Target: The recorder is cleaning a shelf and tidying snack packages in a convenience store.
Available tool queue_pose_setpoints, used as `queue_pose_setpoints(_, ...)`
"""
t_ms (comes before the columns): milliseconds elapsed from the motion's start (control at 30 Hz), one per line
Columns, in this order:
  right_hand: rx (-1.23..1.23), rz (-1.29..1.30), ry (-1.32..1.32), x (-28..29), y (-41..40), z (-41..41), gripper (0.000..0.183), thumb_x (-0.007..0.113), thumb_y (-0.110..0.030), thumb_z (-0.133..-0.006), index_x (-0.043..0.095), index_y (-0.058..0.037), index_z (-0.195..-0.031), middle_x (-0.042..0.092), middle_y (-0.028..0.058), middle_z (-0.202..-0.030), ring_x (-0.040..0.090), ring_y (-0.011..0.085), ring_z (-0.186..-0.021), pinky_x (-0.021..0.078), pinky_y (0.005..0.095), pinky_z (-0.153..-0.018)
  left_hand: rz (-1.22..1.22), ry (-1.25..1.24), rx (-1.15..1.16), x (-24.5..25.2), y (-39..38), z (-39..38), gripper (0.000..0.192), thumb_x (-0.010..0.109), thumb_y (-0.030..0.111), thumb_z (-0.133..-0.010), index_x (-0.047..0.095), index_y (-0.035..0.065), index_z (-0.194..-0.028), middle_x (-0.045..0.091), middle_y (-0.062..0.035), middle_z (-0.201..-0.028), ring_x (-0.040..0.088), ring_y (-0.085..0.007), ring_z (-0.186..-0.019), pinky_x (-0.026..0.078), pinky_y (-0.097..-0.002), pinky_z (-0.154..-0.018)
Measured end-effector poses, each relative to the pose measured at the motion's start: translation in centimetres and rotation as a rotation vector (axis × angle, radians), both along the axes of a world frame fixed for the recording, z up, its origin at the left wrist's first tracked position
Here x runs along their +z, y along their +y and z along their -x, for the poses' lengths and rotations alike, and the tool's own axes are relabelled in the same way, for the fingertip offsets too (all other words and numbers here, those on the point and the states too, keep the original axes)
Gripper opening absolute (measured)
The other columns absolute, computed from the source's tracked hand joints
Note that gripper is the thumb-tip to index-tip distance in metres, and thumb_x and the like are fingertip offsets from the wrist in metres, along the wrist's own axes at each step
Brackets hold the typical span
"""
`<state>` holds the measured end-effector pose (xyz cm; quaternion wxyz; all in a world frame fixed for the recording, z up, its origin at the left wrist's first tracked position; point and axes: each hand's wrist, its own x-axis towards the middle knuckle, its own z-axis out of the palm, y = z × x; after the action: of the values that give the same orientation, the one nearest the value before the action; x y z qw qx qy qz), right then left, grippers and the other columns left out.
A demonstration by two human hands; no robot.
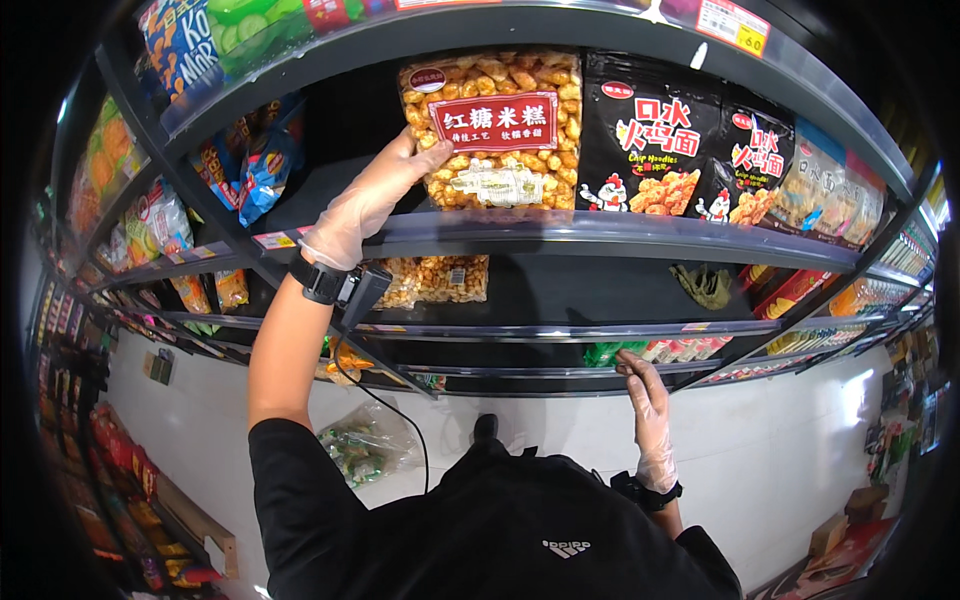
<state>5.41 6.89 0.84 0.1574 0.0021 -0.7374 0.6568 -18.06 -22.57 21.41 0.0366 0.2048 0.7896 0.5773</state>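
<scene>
My left hand [390,176], in a clear plastic glove, grips the left side of a bag of puffed rice snacks [510,75] with a red label. The bag stands upright on a dark shelf [337,176], beside a large black noodle snack bag [652,90]. My right hand [649,397], also gloved, hangs low in front of the lower shelves and holds nothing that I can see. Behind its fingertips, green packaging [600,354] shows on a lower shelf.
One shelf down lie more puffed snack packs [450,281] and a crumpled olive cloth or glove [705,286]. A plastic bag of green-wrapped items [367,450] sits on the floor near my feet. A cable [401,409] hangs from my left wrist device. Cardboard boxes [829,534] stand at lower right.
</scene>
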Motion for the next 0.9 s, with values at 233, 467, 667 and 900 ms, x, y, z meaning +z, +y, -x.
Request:
queue_pose_setpoints(233, 0.109, 0.018, -0.059, -0.1, -1.8, 1.9, 0.035, 0.049, -0.019, -0.095, 0.053, 0.004, -0.122, 0.056, 0.0144, -0.12, 0.054, 0.0225, -0.112, 0.0411, 0.0323, -0.097, -0.263, -0.175, -0.194, 1.3, -4.7, 1.6, 0.067, 0.036, 0.054, -0.096, 0.032, 0.0027, -0.139, 0.044, -0.0132, -0.137, 0.041, -0.0209, -0.126, 0.032, -0.0342, -0.106)
queue_pose_setpoints(467, 0.109, 0.059, -0.099, -0.7, -5.6, 4.4, 0.037, 0.047, -0.019, -0.096, 0.051, 0.0042, -0.124, 0.056, 0.0144, -0.12, 0.054, 0.0228, -0.112, 0.0397, 0.0329, -0.099, -0.036, -0.018, -0.007, 2.3, -5.7, 7.9, 0.04, 0.044, 0.023, -0.098, 0.046, 0.0038, -0.132, 0.049, -0.0121, -0.134, 0.046, -0.0193, -0.122, 0.033, -0.0324, -0.104)
queue_pose_setpoints(667, -0.003, 0.027, -0.042, 1.0, -9.9, 7.0, 0.038, 0.046, -0.021, -0.096, 0.051, 0.0039, -0.125, 0.057, 0.0144, -0.118, 0.054, 0.0229, -0.112, 0.0386, 0.0331, -0.099, -0.031, 0.465, -0.318, 1.9, -4.6, 16.0, 0.033, 0.053, 0.018, -0.095, 0.052, 0.0036, -0.124, 0.056, -0.01, -0.121, 0.053, -0.0164, -0.109, 0.041, -0.0283, -0.098)
queue_pose_setpoints(900, -0.13, -0.019, 0.001, 1.2, -14.3, 8.4, 0.039, 0.048, -0.019, -0.095, 0.05, 0.0047, -0.125, 0.058, 0.0141, -0.119, 0.055, 0.0203, -0.107, 0.0385, 0.0318, -0.098, 0.016, 0.432, -0.3, 1.4, -3.5, 15.5, 0.032, 0.054, 0.019, -0.093, 0.056, 0.0045, -0.121, 0.057, -0.0105, -0.123, 0.053, -0.019, -0.111, 0.039, -0.0314, -0.1)
